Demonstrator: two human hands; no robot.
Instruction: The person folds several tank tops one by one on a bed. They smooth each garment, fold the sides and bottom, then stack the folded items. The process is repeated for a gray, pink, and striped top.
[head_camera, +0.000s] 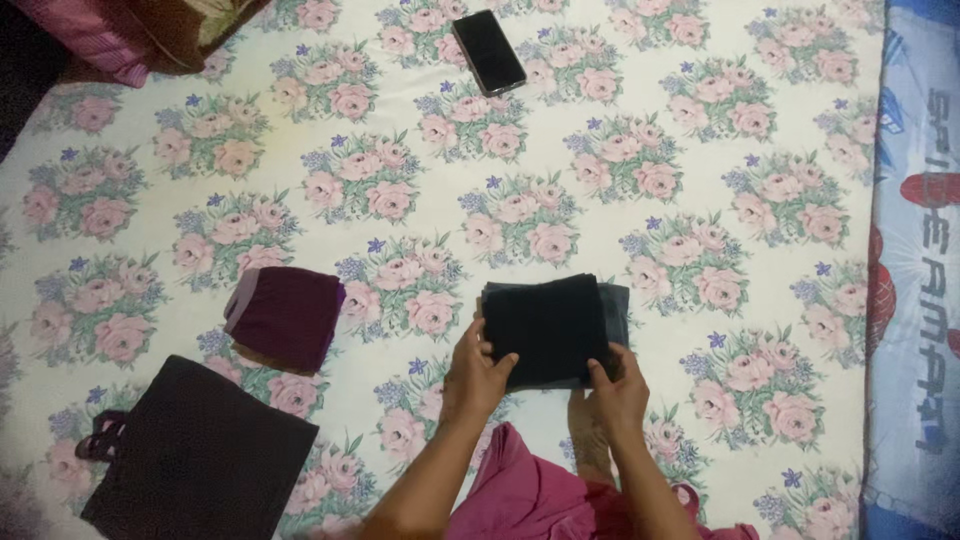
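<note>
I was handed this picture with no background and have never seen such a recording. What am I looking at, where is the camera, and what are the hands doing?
There is no machine here: a person wears one camera on the head, and it looks down at their own two bare hands. The surface is a floral bedsheet with pink roses. The left hand and right hand both grip the near edge of a folded black garment, which lies on a folded grey one. To the left lie a folded maroon garment and a flat dark cloth bag. A black phone lies at the far side. A blue printed sheet runs along the right edge, and the person's pink clothing shows at the bottom.
</note>
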